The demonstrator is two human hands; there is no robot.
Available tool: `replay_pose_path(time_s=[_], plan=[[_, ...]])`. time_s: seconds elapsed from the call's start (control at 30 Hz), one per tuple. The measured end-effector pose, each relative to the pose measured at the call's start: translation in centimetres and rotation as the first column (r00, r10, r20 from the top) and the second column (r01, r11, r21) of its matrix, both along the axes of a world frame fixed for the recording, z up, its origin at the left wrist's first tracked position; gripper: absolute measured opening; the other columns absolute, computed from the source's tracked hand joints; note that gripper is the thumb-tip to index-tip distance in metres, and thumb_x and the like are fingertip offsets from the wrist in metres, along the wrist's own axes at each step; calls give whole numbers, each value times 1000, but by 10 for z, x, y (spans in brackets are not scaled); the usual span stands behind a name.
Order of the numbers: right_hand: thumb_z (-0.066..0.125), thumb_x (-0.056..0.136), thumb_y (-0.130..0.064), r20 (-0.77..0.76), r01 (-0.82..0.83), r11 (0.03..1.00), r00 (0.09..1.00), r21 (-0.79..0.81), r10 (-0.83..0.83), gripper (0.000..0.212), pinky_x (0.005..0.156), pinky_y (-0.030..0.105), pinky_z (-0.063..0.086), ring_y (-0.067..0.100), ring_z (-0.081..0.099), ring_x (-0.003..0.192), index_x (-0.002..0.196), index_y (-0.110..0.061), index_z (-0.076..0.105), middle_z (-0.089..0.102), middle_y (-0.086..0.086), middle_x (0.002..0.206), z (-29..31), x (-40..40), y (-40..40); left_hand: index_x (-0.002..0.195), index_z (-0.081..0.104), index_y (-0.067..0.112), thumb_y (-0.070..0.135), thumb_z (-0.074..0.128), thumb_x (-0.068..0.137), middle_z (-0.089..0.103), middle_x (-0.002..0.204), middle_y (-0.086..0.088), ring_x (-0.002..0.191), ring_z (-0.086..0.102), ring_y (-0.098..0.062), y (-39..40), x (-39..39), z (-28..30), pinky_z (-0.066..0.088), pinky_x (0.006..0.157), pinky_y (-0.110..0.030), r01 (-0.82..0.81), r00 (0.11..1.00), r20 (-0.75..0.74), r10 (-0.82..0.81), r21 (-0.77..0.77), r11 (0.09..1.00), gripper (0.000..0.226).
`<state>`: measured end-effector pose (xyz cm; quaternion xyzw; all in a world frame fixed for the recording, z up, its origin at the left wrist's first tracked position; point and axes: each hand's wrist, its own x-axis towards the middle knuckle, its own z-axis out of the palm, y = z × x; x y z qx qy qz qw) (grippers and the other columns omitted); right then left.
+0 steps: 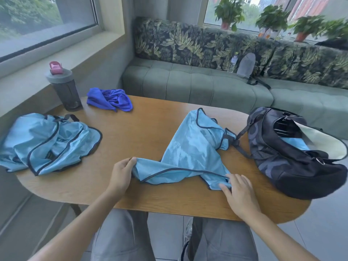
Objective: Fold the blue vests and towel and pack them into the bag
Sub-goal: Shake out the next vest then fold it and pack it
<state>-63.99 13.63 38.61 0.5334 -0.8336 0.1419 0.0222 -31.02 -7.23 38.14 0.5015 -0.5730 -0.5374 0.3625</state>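
- Left hand (122,173) is pinching the near-left corner of the light-blue mesh vest with dark trim (190,151).
- Right hand (240,194) is lying palm-down, fingertips gripping its near-right edge on the oval wooden table (143,129).

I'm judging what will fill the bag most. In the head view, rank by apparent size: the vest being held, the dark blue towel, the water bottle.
1. Vest being held, clearly largest.
2. Dark blue towel and water bottle look similar; the towel is crumpled, so I won't rank them.
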Motion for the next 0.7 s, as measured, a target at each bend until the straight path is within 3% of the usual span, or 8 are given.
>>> replay_pose_path(time_s=[0.13,0.23,0.3,0.37,0.43,0.5,0.57,0.7], plan=[[75,88,-10,129,-98,995,986,-34,102,22,95,43,47,17,57,92,108,-14,69,57,-10,92,-8,6,18,89,72,11,50,49,99,74,85,-9,76,64,-18,17,6,-18,54,76,-51,51,989,142,-37,-102,993,46],[67,91,-1,323,-161,983,929,-87,181,36,95,27,45,1,54,101,116,-28,67,59,-18,98,9,16,35,88,66,5,59,46,95,68,79,-15,67,57,-19,31,10,-25,50,69,-56,101,968,245,-56,-172,980,57],[67,92,-2,408,-68,975,901,-210,151,41,93,13,42,0,56,107,120,-31,64,61,-18,105,26,23,45,82,65,6,55,47,95,65,73,-14,64,53,-14,36,9,-23,48,64,-52,103,964,260,-47,-204,974,54],[69,92,-8,421,84,948,906,-306,56,46,99,15,38,1,53,114,131,-29,58,60,-15,116,35,23,49,80,63,4,50,49,97,58,64,-6,62,49,-11,38,6,-20,45,61,-49,76,970,242,-22,-217,973,51],[66,96,-30,442,262,941,885,-213,-146,51,108,29,35,10,44,128,143,-23,48,53,-10,133,32,17,48,78,61,3,42,52,101,52,62,4,59,45,-10,39,5,-20,40,58,-42,76,969,248,-17,-229,970,47],[58,96,-53,426,382,923,830,37,-360,59,112,39,31,24,38,135,143,-18,49,49,1,143,22,10,46,77,60,1,42,51,101,50,61,6,59,44,-10,40,5,-20,38,58,-39,83,968,248,-24,-233,969,48],[62,89,-60,368,397,892,814,215,-450,53,108,40,32,29,38,131,128,-24,60,48,-1,139,9,13,43,79,61,0,51,49,96,51,62,3,60,46,-11,39,8,-19,42,58,-45,82,968,248,-25,-226,971,55],[73,83,-49,311,352,911,859,216,-406,24,93,37,37,24,43,116,82,-28,61,48,-10,111,7,19,33,83,62,-1,55,47,95,58,66,-12,63,48,-12,36,9,-21,46,62,-52,83,969,246,-23,-237,968,60]])
